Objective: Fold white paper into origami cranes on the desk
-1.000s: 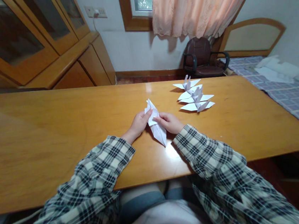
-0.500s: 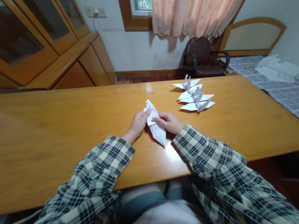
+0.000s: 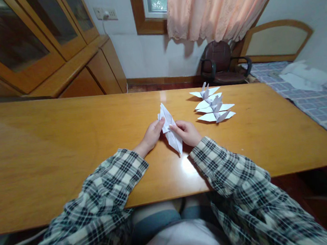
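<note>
A folded white paper piece (image 3: 173, 140), long and diamond-shaped with pointed ends, is between my two hands above the table (image 3: 67, 148). My left hand (image 3: 152, 135) pinches its left edge, thumb on top. My right hand (image 3: 188, 132) grips its right side near the middle, the thumb lying across the paper. The fingers beneath the paper are hidden. To the right and farther back, several folded white paper cranes (image 3: 216, 116) stand in a close row with their wings spread.
Behind the table are a brown armchair (image 3: 218, 62) and a window with a peach curtain (image 3: 207, 8). Wooden cabinets (image 3: 87, 68) line the left wall. A bed (image 3: 303, 96) with a checked cover lies at the right. The table's near edge is just before my lap.
The folded paper has shifted slightly away from me, and its lower tip sits higher. My right thumb has moved a little; both hands keep their hold. The cranes stay put.
</note>
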{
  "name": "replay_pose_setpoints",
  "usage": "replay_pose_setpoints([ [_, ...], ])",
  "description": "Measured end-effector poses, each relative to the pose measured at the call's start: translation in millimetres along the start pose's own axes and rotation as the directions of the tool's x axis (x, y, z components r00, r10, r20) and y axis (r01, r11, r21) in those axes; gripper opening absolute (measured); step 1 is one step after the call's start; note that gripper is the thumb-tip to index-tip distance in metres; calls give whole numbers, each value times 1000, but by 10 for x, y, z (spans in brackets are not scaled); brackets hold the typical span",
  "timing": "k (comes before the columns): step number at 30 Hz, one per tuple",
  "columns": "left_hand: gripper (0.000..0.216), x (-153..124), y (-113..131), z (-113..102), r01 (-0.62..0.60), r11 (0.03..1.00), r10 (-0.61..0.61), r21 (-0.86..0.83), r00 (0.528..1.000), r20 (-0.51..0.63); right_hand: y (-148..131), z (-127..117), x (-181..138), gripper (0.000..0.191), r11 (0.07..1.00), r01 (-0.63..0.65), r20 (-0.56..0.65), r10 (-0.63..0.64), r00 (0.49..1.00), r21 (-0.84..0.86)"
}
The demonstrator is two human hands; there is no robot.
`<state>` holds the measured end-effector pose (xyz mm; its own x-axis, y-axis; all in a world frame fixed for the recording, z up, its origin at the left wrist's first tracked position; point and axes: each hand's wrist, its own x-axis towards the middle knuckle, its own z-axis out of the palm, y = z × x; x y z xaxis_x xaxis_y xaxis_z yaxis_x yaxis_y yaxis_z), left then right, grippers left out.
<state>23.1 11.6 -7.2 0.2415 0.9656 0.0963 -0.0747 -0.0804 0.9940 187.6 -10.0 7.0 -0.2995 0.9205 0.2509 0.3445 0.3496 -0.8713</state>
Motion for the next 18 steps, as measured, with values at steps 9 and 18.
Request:
replay_pose_setpoints([
  [9,63,-58,-19,-10,-30,994,16,102,990,143,47,5,24,56,988,-52,-109,69,992,148],
  [18,60,-53,-57,-41,-42,987,12,157,982,187,35,31,24,54,959,-108,-101,139,985,263],
])
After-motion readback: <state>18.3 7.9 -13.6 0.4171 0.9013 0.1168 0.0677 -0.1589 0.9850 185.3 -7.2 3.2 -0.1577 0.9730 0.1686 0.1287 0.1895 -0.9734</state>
